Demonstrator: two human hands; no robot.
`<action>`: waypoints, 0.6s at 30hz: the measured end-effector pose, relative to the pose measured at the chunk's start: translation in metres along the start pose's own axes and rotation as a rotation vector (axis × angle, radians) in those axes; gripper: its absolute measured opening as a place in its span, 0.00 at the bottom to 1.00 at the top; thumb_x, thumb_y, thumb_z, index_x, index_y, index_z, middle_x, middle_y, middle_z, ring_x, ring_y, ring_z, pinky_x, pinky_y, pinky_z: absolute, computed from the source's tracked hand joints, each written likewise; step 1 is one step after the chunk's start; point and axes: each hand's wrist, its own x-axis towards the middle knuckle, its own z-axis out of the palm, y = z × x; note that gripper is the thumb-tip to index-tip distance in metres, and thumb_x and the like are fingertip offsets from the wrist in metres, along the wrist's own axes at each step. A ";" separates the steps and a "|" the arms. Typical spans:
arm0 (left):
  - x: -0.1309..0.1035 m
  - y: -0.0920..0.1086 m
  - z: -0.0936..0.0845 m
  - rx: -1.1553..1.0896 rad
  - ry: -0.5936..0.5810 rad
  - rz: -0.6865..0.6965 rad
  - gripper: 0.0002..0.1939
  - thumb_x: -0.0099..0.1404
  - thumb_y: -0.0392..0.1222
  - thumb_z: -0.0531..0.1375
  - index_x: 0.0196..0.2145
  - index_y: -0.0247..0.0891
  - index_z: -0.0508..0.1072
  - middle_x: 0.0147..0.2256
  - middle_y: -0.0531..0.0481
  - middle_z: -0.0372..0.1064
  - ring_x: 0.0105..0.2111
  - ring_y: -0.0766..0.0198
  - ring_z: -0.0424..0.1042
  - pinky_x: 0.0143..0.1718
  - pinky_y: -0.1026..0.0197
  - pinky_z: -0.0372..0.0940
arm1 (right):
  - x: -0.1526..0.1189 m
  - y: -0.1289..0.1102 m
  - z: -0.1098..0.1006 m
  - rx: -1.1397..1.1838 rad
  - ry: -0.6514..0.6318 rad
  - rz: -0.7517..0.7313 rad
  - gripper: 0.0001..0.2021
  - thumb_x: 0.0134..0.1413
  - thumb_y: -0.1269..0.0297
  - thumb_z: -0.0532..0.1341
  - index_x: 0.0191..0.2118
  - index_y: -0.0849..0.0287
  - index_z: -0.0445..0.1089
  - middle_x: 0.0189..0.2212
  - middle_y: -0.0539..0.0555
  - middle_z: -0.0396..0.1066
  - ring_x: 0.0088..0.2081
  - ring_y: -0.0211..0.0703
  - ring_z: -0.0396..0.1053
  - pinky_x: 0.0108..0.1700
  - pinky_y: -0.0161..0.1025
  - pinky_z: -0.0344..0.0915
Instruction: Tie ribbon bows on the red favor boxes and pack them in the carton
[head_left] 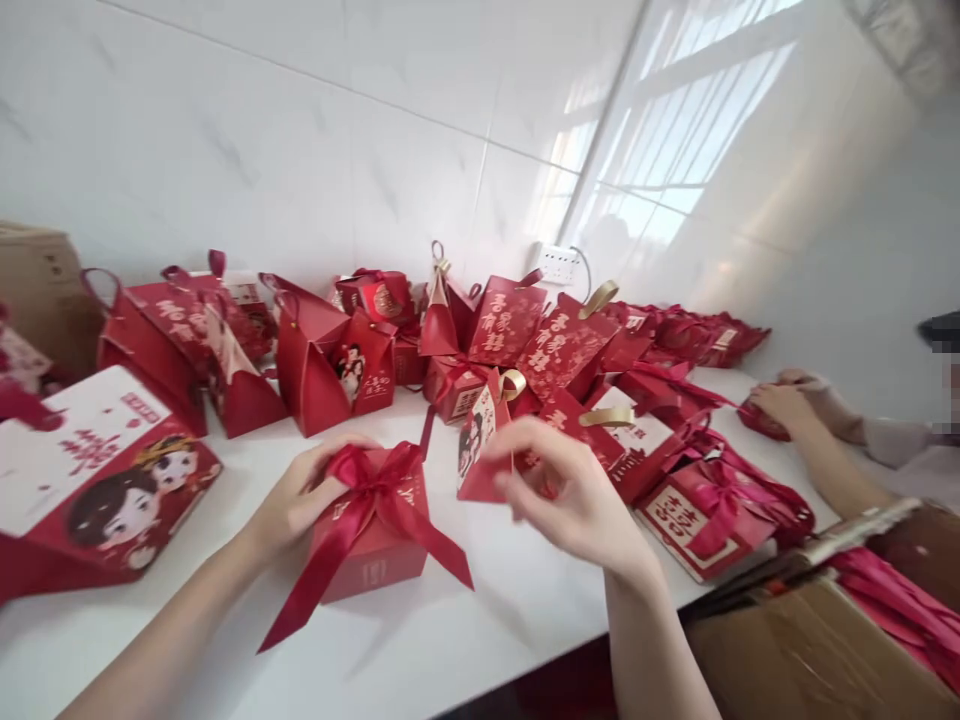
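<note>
A red gift box [379, 560] stands on the white table, topped by a dark red ribbon bow [373, 488] with two long tails hanging over its front. My left hand [304, 490] grips the box at its upper left, thumb by the bow's left loop and some fingers hidden behind. My right hand [570, 490] is raised to the right of the box, thumb and fingers curved with a gap between them and nothing visible inside. Behind its fingertips stands a small peaked red favour box [480, 450] with a gold ribbon loop; whether they touch it I cannot tell.
Several red gift boxes [315, 340] line the tiled wall. A large box with cartoon figures [112, 470] lies at left. At right are a bow-tied box [712, 515], a cardboard carton [817, 650] with pink ribbons, and another person's hands [787, 400] on a red item.
</note>
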 end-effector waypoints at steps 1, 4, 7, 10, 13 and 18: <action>0.001 -0.002 0.000 -0.010 -0.003 -0.001 0.17 0.57 0.52 0.58 0.39 0.41 0.75 0.39 0.47 0.75 0.39 0.52 0.73 0.43 0.57 0.66 | 0.003 0.006 -0.005 -0.139 0.113 -0.027 0.19 0.53 0.77 0.54 0.49 0.55 0.67 0.49 0.58 0.68 0.47 0.44 0.69 0.40 0.38 0.72; 0.001 -0.005 0.000 -0.027 -0.007 0.007 0.18 0.55 0.55 0.58 0.37 0.42 0.76 0.37 0.46 0.75 0.36 0.51 0.73 0.40 0.58 0.67 | 0.017 0.029 -0.013 -0.538 0.051 -0.060 0.34 0.44 0.86 0.47 0.56 0.51 0.64 0.61 0.59 0.55 0.63 0.50 0.52 0.56 0.53 0.62; 0.000 -0.001 0.000 -0.032 -0.008 0.008 0.17 0.56 0.55 0.57 0.37 0.42 0.75 0.37 0.46 0.75 0.36 0.51 0.73 0.39 0.59 0.67 | 0.026 0.046 -0.013 -0.712 -0.059 -0.048 0.30 0.45 0.87 0.46 0.49 0.53 0.69 0.59 0.58 0.57 0.62 0.51 0.53 0.56 0.54 0.62; -0.001 0.005 0.003 -0.028 -0.015 0.037 0.16 0.58 0.53 0.56 0.36 0.40 0.74 0.36 0.46 0.75 0.37 0.51 0.73 0.40 0.57 0.67 | 0.028 0.053 -0.010 -0.850 0.015 -0.076 0.23 0.48 0.86 0.47 0.40 0.57 0.73 0.53 0.60 0.65 0.56 0.53 0.61 0.51 0.50 0.65; -0.002 0.010 0.005 -0.024 -0.023 0.057 0.14 0.58 0.50 0.56 0.35 0.38 0.74 0.34 0.46 0.74 0.35 0.53 0.72 0.39 0.57 0.66 | 0.026 0.055 -0.009 -0.979 0.161 -0.097 0.19 0.53 0.83 0.49 0.41 0.59 0.72 0.44 0.60 0.71 0.46 0.53 0.66 0.45 0.49 0.65; -0.007 0.018 0.009 -0.111 -0.116 -0.011 0.13 0.55 0.47 0.58 0.36 0.37 0.73 0.34 0.47 0.73 0.35 0.55 0.71 0.38 0.58 0.64 | 0.036 0.045 -0.007 -0.870 0.432 -0.171 0.11 0.60 0.69 0.54 0.47 0.61 0.68 0.35 0.59 0.73 0.37 0.52 0.67 0.39 0.47 0.64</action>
